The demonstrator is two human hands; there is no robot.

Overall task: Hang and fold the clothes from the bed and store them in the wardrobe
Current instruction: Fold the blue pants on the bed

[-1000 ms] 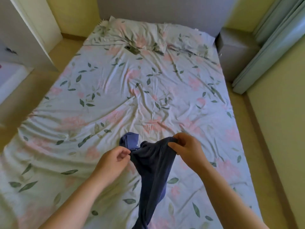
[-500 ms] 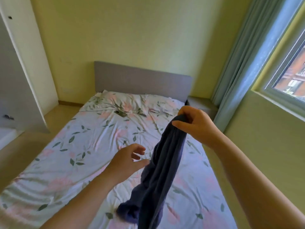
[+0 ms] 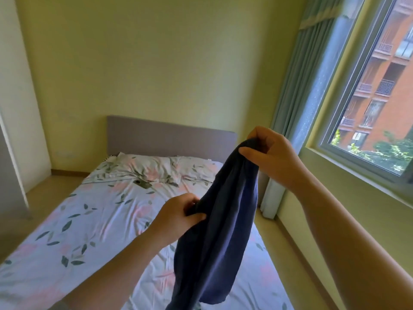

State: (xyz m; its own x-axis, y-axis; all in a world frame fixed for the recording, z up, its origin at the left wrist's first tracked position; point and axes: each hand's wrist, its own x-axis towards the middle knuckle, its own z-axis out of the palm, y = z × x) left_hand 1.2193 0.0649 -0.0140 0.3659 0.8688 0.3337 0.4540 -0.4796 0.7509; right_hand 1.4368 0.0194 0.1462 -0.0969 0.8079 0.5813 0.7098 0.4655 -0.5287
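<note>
Holding aloft: one dark blue garment (image 3: 225,211), bunched and hanging lengthwise over the near right part of the bed (image 3: 93,231). Right hand (image 3: 270,157) pinches its top end, raised high; left hand (image 3: 178,215) grips a fold lower down, on the garment's left edge. Step in hand, by judgement: shaking out and sorting the piece before folding or hanging. Next move calls for finding an edge or waistband and spreading it flat. Containers: wardrobe (image 3: 11,175), a pale panel at far left; contents not visible. Bed holds pillows (image 3: 143,168) and a small dark flat object (image 3: 144,184) just near of them.
</note>
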